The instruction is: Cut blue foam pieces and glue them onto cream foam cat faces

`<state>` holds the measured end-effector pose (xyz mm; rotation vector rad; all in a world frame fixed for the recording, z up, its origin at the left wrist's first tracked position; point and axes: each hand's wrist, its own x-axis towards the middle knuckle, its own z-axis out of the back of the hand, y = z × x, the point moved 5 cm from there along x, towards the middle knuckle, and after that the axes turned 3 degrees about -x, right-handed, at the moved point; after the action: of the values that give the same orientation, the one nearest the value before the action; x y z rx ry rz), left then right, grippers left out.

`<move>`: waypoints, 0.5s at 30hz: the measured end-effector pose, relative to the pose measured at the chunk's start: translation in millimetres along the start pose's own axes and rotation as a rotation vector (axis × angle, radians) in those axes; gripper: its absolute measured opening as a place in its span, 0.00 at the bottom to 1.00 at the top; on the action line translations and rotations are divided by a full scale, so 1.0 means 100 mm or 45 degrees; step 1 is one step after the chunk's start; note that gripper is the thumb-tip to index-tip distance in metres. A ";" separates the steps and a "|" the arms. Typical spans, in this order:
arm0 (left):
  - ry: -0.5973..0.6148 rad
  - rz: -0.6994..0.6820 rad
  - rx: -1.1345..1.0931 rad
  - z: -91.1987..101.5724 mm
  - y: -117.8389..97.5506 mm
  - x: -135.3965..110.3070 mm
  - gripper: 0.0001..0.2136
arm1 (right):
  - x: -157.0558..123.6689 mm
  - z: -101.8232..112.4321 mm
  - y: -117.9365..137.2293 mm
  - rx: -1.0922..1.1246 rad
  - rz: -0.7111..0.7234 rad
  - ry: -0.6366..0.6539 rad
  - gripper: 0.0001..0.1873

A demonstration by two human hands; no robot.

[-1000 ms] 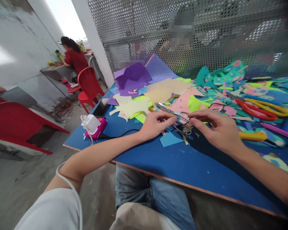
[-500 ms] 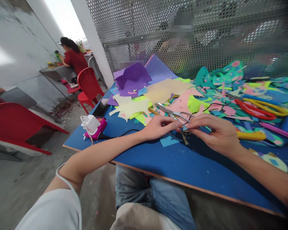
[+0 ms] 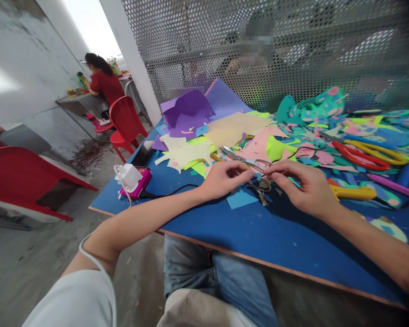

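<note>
My left hand rests on the blue table, thumb and forefinger pinched together at the tips. Facing it, my right hand also has thumb and forefinger closed. Whatever either hand pinches is too small to make out. Metal scissors lie just beyond the fingertips, blades pointing up and left, their handles partly behind my hands. A light blue foam piece lies flat below my left fingers, with thin scraps beside it.
Purple foam sheets and cream offcuts are piled at the back. On the right lie red-handled scissors, a yellow-handled tool and many scraps. A pink power strip with a white charger stands left. A person sits farther off.
My fingertips have moved slightly apart, and my right hand has shifted a little. A small blue bit seen between them before no longer shows there.
</note>
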<state>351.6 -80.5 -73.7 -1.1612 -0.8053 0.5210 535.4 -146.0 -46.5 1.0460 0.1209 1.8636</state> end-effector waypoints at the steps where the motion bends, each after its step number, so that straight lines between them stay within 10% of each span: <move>1: -0.032 -0.011 0.038 0.01 -0.01 0.00 0.20 | -0.01 -0.01 -0.01 -0.002 -0.021 0.029 0.08; 15: 0.063 -0.066 0.217 -0.03 -0.03 0.00 0.15 | -0.03 -0.09 -0.06 0.039 -0.169 0.142 0.09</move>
<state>354.2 -83.2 -71.1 -0.9897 -0.7323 0.5061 533.9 -142.2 -57.0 0.9317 0.2786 1.8041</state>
